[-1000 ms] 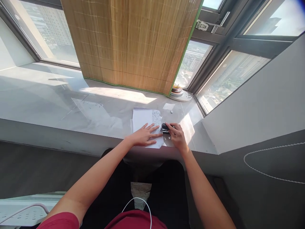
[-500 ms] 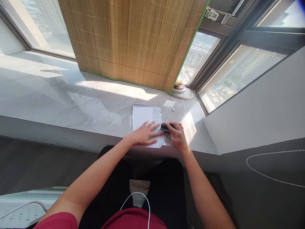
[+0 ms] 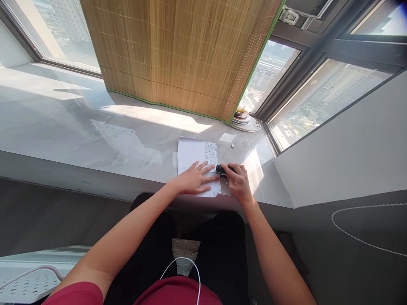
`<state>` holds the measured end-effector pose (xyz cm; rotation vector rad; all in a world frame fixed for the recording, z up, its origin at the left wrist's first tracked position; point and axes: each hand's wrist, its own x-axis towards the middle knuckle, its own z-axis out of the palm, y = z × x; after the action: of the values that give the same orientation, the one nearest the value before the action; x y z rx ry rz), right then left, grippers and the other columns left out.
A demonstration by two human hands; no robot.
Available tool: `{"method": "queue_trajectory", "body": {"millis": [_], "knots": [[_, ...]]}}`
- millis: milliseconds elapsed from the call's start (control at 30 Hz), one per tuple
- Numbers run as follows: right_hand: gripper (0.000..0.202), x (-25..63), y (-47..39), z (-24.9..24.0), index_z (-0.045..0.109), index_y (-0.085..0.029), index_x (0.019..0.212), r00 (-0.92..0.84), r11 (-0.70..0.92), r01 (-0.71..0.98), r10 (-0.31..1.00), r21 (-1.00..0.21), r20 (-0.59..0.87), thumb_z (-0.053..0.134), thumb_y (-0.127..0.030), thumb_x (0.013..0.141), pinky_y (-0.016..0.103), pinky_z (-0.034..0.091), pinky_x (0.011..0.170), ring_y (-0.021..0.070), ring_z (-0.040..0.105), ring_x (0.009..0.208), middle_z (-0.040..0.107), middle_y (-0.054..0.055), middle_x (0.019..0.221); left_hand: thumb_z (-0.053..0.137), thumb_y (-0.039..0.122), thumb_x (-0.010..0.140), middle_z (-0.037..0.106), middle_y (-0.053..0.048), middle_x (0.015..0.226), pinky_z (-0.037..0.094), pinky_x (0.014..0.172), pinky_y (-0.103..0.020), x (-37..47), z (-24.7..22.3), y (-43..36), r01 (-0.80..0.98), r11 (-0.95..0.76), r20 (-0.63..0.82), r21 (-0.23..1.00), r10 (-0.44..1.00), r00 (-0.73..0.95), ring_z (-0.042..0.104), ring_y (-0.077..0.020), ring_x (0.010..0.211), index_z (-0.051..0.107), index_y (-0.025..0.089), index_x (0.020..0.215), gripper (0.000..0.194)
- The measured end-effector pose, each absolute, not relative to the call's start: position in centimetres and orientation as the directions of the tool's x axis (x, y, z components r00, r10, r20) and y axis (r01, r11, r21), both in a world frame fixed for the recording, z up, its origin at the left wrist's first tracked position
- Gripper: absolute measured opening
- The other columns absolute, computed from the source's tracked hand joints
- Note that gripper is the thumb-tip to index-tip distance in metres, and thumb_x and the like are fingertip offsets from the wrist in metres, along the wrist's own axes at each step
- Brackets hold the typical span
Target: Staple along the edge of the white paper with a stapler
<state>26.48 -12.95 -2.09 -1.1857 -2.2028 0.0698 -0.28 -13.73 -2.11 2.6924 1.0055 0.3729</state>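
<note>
White paper [image 3: 192, 152] lies on the grey sill, with a band of small dark marks or staples along its right part. Spread flat across the lower half of the paper is my left hand [image 3: 194, 179], fingers pointing right. My right hand [image 3: 239, 181] grips a black stapler [image 3: 221, 169], whose front end meets the paper's right edge, close to my left fingertips. The part of the stapler inside my right palm is hidden.
A bamboo blind [image 3: 178, 51] with green edging hangs over the back of the sill [image 3: 143, 140]. Stacked plates [image 3: 243, 120] stand by the window corner. A white scrap [image 3: 227, 137] and a tiny block [image 3: 232, 146] lie beyond my right hand.
The view has shifted slightly. Both hands and the stapler keep nearly the same places on the paper.
</note>
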Motion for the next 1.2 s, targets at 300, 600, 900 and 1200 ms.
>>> {"method": "queue_trajectory", "body": {"millis": [300,600,900,1200], "knots": [[0.058,25.5,-13.3,-2.1,0.070,-0.040,0.139,-0.387,0.558,0.781,0.785,-0.281,0.483,0.048,-0.008,0.095,0.054,0.043,0.101,0.0332,0.055,0.116,0.069,0.007,0.126,0.048,0.056,0.106,0.023,-0.002,0.179,0.013,0.131,-0.066,-0.2,-1.7,-13.8,0.617,-0.729,0.127,0.295,0.670,0.731,0.019,-0.0404,0.164,0.045,0.043,0.162,0.057],[0.047,27.1,-12.1,-2.8,0.073,-0.034,0.135,0.053,0.366,0.683,0.838,-0.632,0.543,0.048,-0.022,0.098,0.054,0.052,0.101,0.0314,0.054,0.113,0.064,0.010,0.118,0.043,0.061,0.107,0.026,-0.003,0.177,0.011,0.133,-0.061,-0.5,-1.6,-13.6,0.622,-0.730,0.110,0.283,0.669,0.735,0.018,-0.0366,0.165,0.041,0.039,0.164,0.061],[0.043,27.0,-11.9,-3.0,0.074,-0.031,0.134,0.099,0.351,0.641,0.843,-0.682,0.528,0.050,-0.026,0.099,0.060,0.052,0.105,0.0327,0.057,0.115,0.063,0.011,0.113,0.045,0.061,0.105,0.029,-0.006,0.177,0.012,0.134,-0.056,-0.4,-1.8,-13.3,0.642,-0.721,0.094,0.261,0.681,0.726,0.022,-0.0332,0.164,0.035,0.029,0.168,0.071],[0.037,27.1,-11.9,-3.1,0.072,-0.020,0.122,0.189,0.298,0.649,0.829,-0.700,0.527,0.061,-0.032,0.089,0.054,0.054,0.097,0.0326,0.065,0.107,0.071,0.014,0.113,0.054,0.047,0.104,0.058,-0.012,0.151,0.041,0.119,-0.053,-0.3,-0.3,-14.3,0.681,-0.677,0.299,0.278,0.735,0.608,0.054,-0.0314,0.139,0.072,0.024,0.120,0.033]]}}
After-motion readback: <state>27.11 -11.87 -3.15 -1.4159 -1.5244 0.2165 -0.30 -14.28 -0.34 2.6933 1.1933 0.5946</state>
